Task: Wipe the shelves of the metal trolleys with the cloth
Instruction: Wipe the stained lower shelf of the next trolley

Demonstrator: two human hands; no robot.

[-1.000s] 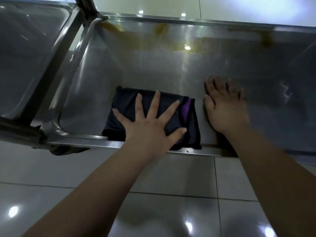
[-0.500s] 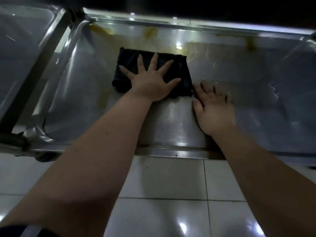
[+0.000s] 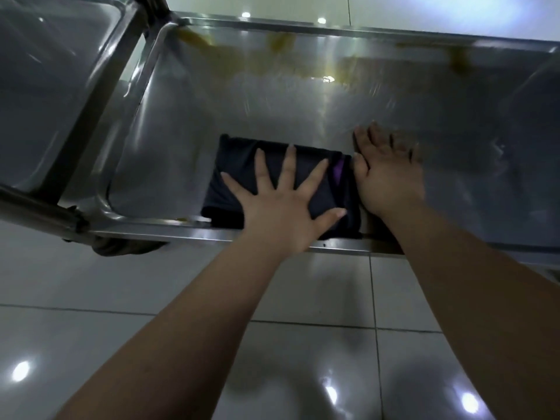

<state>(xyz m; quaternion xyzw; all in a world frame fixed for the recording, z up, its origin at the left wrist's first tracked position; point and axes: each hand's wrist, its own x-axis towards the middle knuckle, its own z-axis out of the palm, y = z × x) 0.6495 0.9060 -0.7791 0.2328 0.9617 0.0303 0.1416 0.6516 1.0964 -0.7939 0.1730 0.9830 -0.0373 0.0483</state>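
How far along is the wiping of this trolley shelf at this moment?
Looks done: the middle of the shelf is streaked but free of brown marks. In hand: the left hand presses the dark cloth flat at the near rim; the right hand rests on bare metal beside it. Left: yellow-brown stains along the far edge, plus the neighbouring shelf, whose state is unclear.

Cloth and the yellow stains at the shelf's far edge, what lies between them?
In the head view, only bare, streaky steel shelf lies between the cloth and the yellow stains.
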